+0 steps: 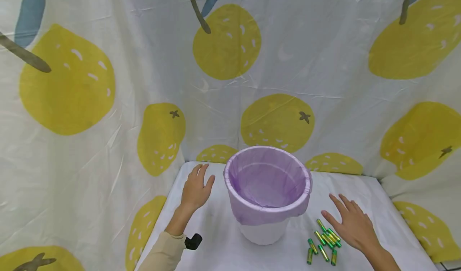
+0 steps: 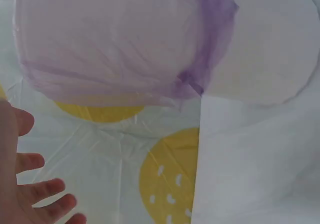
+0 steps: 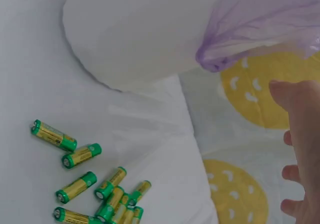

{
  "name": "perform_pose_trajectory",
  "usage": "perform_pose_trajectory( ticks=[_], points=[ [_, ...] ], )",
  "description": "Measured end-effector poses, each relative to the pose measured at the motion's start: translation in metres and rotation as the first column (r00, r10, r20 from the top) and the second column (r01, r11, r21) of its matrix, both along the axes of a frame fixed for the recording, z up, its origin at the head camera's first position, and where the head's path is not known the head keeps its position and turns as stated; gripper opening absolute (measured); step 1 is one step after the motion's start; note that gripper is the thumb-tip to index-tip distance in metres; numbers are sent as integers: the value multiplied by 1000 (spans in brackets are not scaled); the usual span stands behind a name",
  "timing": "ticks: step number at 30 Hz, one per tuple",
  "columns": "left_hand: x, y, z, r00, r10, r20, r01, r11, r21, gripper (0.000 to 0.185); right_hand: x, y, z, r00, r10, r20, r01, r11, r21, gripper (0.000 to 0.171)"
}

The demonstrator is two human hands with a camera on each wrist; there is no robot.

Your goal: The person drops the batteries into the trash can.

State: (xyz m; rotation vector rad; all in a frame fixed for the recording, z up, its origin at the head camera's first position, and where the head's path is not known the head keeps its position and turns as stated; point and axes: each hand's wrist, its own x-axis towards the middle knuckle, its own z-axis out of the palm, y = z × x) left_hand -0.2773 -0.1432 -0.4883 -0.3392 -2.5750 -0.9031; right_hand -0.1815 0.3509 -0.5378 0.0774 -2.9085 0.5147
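A: Where do the batteries [image 1: 324, 242] lie?
B: On the tabletop [image 1: 223, 239], at about 4 o'clock from the lined bin [image 1: 267, 191], just beside the right hand [image 1: 354, 225], which hovers spread and holds nothing.
A: And the left hand [image 1: 196, 189]?
B: At 9 o'clock, also spread and empty. Judged best: pinch one battery at mid-length, since the cluster would roll.

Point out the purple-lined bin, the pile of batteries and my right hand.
bin [image 1: 264, 233]: head view, on its bare white wall below the liner.
batteries [image 1: 325, 241]: head view, middle of the pile.
right hand [image 1: 354, 225]: head view, back of the hand.
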Motion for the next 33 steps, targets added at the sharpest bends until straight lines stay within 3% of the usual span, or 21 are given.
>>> perform_pose_trajectory(
  ticks=[3,6,9,14,20,24,29,33],
  points=[
    [-1,7,12,996,-81,27,74,975,211,46,3,1,-11,999,8,-39,-10,999,-46,73],
    [0,14,23,984,-153,96,102,911,400,41,6,1,-24,998,-5,-61,-2,994,-106,69],
    [2,19,30,960,-219,173,103,854,511,39,9,0,-37,998,-26,-63,16,990,-143,67],
    [1,28,34,918,-315,242,124,805,580,42,15,-1,-52,999,-52,15,53,987,-153,70],
    [3,36,40,912,-323,254,107,784,612,39,17,-4,-63,992,-62,113,80,983,-168,76],
    [-1,36,32,900,-353,254,119,762,636,43,20,-2,-76,989,-79,126,102,978,-184,76],
    [-3,38,28,875,-415,250,126,693,710,47,26,7,-98,997,-76,18,78,976,-205,63],
    [-3,41,28,864,-446,233,138,656,742,47,28,13,-112,987,-123,102,142,967,-211,68]
  ],
)
